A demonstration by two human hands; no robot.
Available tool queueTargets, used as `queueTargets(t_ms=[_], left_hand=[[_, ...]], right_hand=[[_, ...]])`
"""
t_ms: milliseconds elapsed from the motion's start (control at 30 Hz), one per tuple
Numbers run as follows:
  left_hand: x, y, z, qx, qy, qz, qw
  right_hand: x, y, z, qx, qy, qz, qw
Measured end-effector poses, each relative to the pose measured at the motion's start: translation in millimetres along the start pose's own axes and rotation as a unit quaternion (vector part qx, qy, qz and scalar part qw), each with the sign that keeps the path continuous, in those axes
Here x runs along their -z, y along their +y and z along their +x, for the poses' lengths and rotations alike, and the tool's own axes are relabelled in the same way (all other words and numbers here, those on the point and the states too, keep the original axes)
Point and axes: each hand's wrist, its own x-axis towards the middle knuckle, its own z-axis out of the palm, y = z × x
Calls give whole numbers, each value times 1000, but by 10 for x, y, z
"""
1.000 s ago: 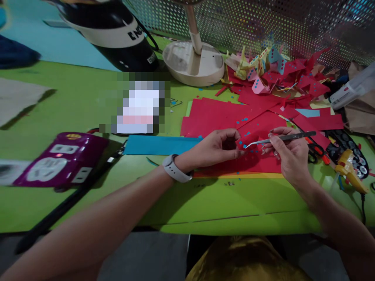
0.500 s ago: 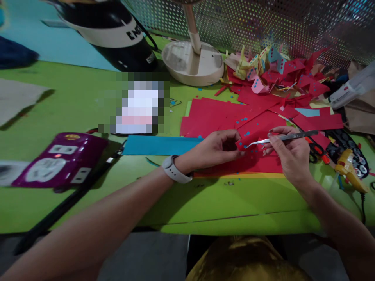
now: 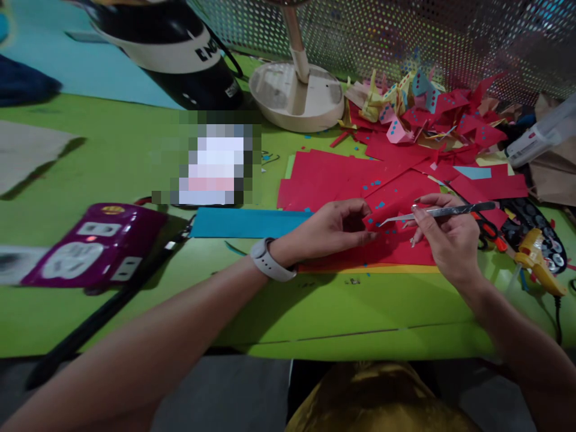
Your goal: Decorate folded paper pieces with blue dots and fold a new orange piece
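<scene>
My left hand, below a grey watch strap, pinches a small red paper piece dotted with blue bits. Between the thumb and fingers of my right hand are silver tweezers, their bent tip pointing left at the red piece. Whether the tips grip a blue bit is too small to tell. Beneath both hands lie stacked red paper sheets. Tiny blue paper bits are scattered over the sheets. A blue paper strip runs out from under my left wrist.
Folded paper shapes heap up at the back right, by a mesh panel. A glue gun and scissors lie at right. Left of me are a purple power socket box, a lit phone, a lamp base and a black-and-white tumbler.
The tweezers have shifted very slightly right and lie a little flatter in my right hand. My left hand keeps its hold on the red piece, almost unmoved.
</scene>
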Motion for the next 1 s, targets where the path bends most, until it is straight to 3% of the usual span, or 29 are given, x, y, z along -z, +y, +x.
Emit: queueTargets(t_ms=[1000], left_hand=[[-12, 42, -13, 22, -37, 13, 999]], right_hand=[[52, -54, 45, 28, -63, -23, 997]])
